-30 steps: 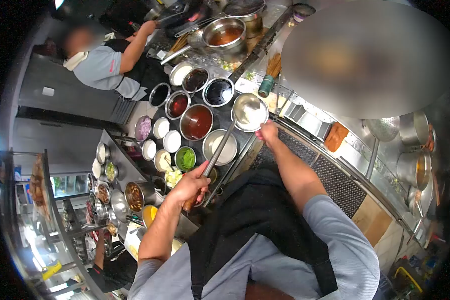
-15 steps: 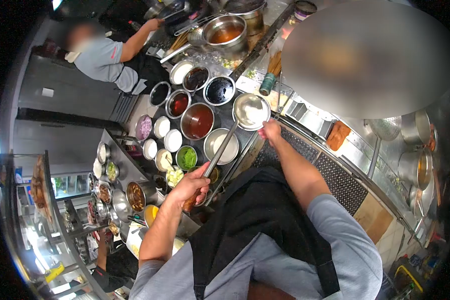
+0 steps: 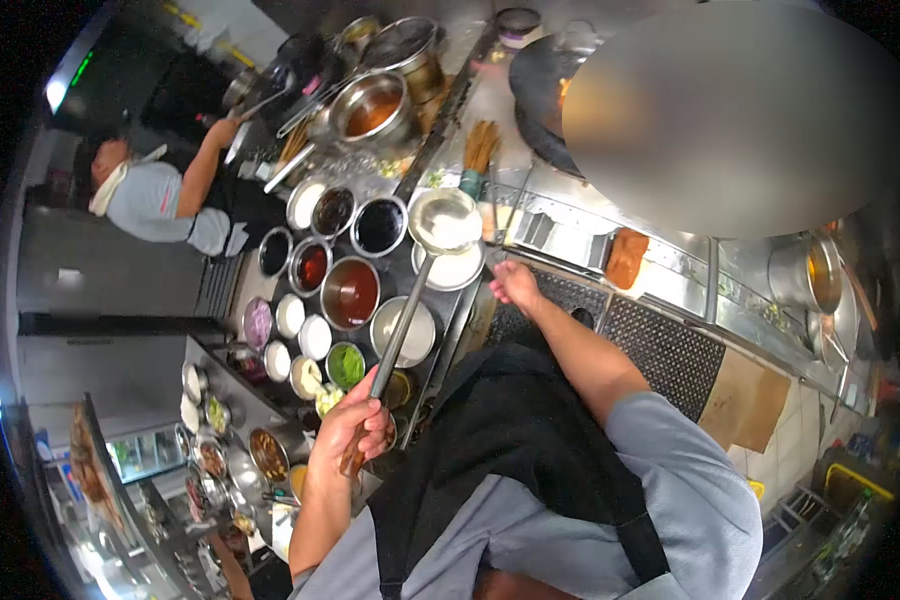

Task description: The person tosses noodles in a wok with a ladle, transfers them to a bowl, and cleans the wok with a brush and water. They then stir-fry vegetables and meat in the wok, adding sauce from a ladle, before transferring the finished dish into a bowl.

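Note:
My left hand is wrapped round the brown lower end of a long-handled ladle. The ladle's wide metal bowl is held out over a round container of white contents, covering part of it in this view. My right hand is just right of that container's rim, its fingers loosely bent and apart, with nothing visible in them. Left of the ladle stand a pot of red-brown sauce, a container of dark liquid and a bowl of chopped greens.
A co-worker stands at far left, one arm over the stove. A pot of orange-brown liquid sits beyond the sauces. A bamboo brush lies by the counter edge. At right are a wok, a brownish-orange block and a perforated mat.
The camera view has shifted, moving the counter leftward in the picture. My right hand has come away from the container rim by the ladle. My left hand still holds the ladle.

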Demonstrator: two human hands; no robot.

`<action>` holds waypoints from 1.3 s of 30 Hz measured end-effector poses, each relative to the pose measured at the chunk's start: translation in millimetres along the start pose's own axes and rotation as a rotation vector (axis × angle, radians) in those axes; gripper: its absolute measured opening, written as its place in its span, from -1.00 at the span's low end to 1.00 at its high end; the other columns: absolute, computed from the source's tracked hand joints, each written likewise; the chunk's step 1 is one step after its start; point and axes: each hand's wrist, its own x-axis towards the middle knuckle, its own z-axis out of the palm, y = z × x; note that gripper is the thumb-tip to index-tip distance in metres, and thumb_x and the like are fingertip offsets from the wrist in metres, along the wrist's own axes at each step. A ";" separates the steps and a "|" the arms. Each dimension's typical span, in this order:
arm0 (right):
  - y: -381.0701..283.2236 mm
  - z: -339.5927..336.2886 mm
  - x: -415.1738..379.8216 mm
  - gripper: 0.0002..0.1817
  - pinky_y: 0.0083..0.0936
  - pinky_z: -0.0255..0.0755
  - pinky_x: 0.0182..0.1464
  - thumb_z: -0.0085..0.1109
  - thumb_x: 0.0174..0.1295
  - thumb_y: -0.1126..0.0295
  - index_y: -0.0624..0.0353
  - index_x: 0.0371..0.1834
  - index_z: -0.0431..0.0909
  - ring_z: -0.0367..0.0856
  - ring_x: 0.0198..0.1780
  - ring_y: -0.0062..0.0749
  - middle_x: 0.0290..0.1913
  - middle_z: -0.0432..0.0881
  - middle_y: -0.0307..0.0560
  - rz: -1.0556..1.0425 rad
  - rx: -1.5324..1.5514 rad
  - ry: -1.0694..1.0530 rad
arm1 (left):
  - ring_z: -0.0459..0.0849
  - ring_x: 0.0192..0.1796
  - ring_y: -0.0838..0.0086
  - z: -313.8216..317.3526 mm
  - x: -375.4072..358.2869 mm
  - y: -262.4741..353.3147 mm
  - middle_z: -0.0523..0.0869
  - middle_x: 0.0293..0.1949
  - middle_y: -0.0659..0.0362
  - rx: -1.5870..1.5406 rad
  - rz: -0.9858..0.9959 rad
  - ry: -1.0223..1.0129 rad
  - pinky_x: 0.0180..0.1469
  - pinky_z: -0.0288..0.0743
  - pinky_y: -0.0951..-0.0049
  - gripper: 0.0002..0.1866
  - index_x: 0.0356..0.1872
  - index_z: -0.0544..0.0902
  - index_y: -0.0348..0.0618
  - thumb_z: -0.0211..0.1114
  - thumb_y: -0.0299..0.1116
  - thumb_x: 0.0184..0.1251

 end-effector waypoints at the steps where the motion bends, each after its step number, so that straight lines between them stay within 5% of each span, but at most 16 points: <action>1: 1.2 -14.7 -12.1 -0.73 -0.58 0.51 -0.52 0.00 0.47 0.22 0.16 0.02 0.52 0.63 -0.51 -0.52 -0.39 0.69 -0.14 -0.118 -0.008 0.049 | 0.33 -0.74 0.56 9.8 4.9 5.9 0.41 -0.56 0.26 0.015 -0.002 -0.014 -0.70 0.29 0.50 -0.33 0.54 0.13 0.27 0.01 -0.48 0.46; 7: 7.7 -135.7 -105.4 -0.80 -0.59 0.55 -0.35 0.10 0.44 0.31 0.22 -0.07 0.54 0.60 -0.39 -0.57 -0.39 0.62 -0.20 -0.480 -0.084 0.497 | 0.32 -0.74 0.56 94.3 71.6 49.6 0.37 -0.57 0.27 0.024 0.071 -0.252 -0.71 0.28 0.50 -0.34 0.55 0.10 0.22 0.00 -0.47 0.48; 12: -11.5 -224.6 -151.7 -0.69 -0.42 0.54 -0.26 0.21 0.33 0.23 0.23 -0.03 0.53 0.65 -0.34 -0.45 -0.30 0.68 -0.09 -0.299 -0.277 0.833 | 0.40 -0.70 0.59 172.5 194.3 75.2 0.46 -0.56 0.29 0.734 0.273 -0.121 -0.70 0.30 0.54 -0.23 0.58 -0.02 0.04 0.06 -0.48 0.40; 14: -8.6 -246.9 -142.6 -0.58 -0.36 0.54 -0.16 0.31 0.23 0.13 0.22 -0.01 0.56 0.68 -0.27 -0.41 -0.24 0.71 -0.04 -0.230 -0.379 0.889 | 0.49 -0.68 0.52 183.1 253.6 80.0 0.54 -0.56 0.22 1.125 0.400 -0.010 -0.63 0.40 0.48 -0.23 0.56 0.08 -0.05 0.11 -0.49 0.31; 18: -15.8 -273.3 -110.1 -0.43 -0.30 0.52 0.01 0.37 0.16 0.09 0.29 0.10 0.51 0.68 -0.13 -0.19 -0.16 0.69 0.09 -0.230 -0.326 0.607 | 0.62 -0.59 0.29 219.0 320.3 84.2 0.66 -0.46 -0.02 1.487 0.478 0.078 -0.38 0.55 0.25 -0.29 0.50 0.24 -0.06 0.10 -0.44 0.26; 20: -35.4 -268.8 -101.6 -0.37 -0.24 0.50 0.09 0.44 0.08 0.11 0.33 0.09 0.50 0.64 -0.04 -0.04 -0.08 0.66 0.17 -0.108 -0.289 0.355 | 0.62 -0.54 0.30 212.6 368.7 90.5 0.64 -0.45 0.03 1.573 0.572 0.072 -0.33 0.56 0.27 -0.28 0.51 0.22 -0.03 0.13 -0.45 0.26; 23: -25.2 -261.3 -73.3 -0.40 -0.22 0.52 0.03 0.54 -0.04 0.17 0.35 -0.01 0.54 0.66 -0.06 0.00 -0.10 0.68 0.19 -0.329 -0.622 0.661 | 0.70 -0.34 0.12 224.6 394.8 92.1 0.70 -0.36 -0.05 1.713 0.681 0.129 -0.11 0.59 0.21 -0.26 0.51 0.22 0.07 0.16 -0.43 0.26; 25: -36.1 -257.3 -74.5 -0.38 -0.19 0.49 0.09 0.53 -0.04 0.19 0.33 0.01 0.50 0.62 0.01 0.09 -0.01 0.63 0.24 -0.314 -0.666 0.680 | 0.71 -0.18 -0.12 236.4 389.5 85.4 0.71 -0.24 -0.26 1.975 0.708 0.313 -0.04 0.55 0.02 -0.27 0.50 0.22 0.11 0.12 -0.37 0.24; 28: -55.5 -256.6 -67.9 -0.39 -0.21 0.46 0.17 0.47 0.01 0.23 0.32 0.07 0.44 0.60 0.05 0.13 0.03 0.60 0.29 -0.214 -0.667 0.628 | 0.69 -0.11 -0.16 239.4 364.5 69.7 0.69 -0.19 -0.30 1.825 0.643 0.201 0.04 0.52 0.00 -0.27 0.51 0.21 0.07 0.11 -0.39 0.24; 31: -55.7 -258.5 -68.1 -0.48 -0.12 0.52 0.09 0.43 0.03 0.35 0.33 0.03 0.46 0.63 0.00 0.16 -0.03 0.64 0.26 -0.233 -0.466 0.572 | 0.69 -0.10 -0.13 250.6 363.9 86.8 0.69 -0.17 -0.27 1.638 0.509 0.095 0.04 0.53 0.09 -0.27 0.51 0.21 0.06 0.12 -0.40 0.26; 33: -45.9 -277.5 -59.7 -0.47 -0.12 0.56 0.07 0.31 0.10 0.39 0.29 0.15 0.43 0.67 -0.03 0.09 -0.04 0.67 0.16 -0.156 0.618 0.163 | 0.72 -0.21 -0.09 249.8 386.6 104.5 0.71 -0.14 -0.22 1.633 0.545 0.055 -0.05 0.55 0.09 -0.30 0.49 0.26 0.04 0.18 -0.38 0.28; 34: -53.6 -285.6 -70.1 -0.42 -0.07 0.54 0.12 0.20 0.20 0.32 0.27 0.29 0.35 0.64 0.06 0.02 0.05 0.63 0.09 -0.018 0.806 0.074 | 0.70 -0.25 -0.14 244.3 397.2 108.2 0.70 -0.14 -0.25 1.762 0.721 0.078 -0.08 0.55 0.07 -0.31 0.48 0.26 0.04 0.18 -0.38 0.28; 39: -109.5 -285.8 -128.4 -0.25 0.16 0.39 0.29 0.13 0.25 0.18 0.23 0.48 0.14 0.46 0.31 0.12 0.29 0.45 0.22 -0.297 1.141 -0.180 | 0.68 -0.11 -0.15 233.3 359.5 115.7 0.70 -0.18 -0.26 1.885 0.581 0.172 0.02 0.53 0.03 -0.32 0.48 0.27 0.04 0.12 -0.38 0.27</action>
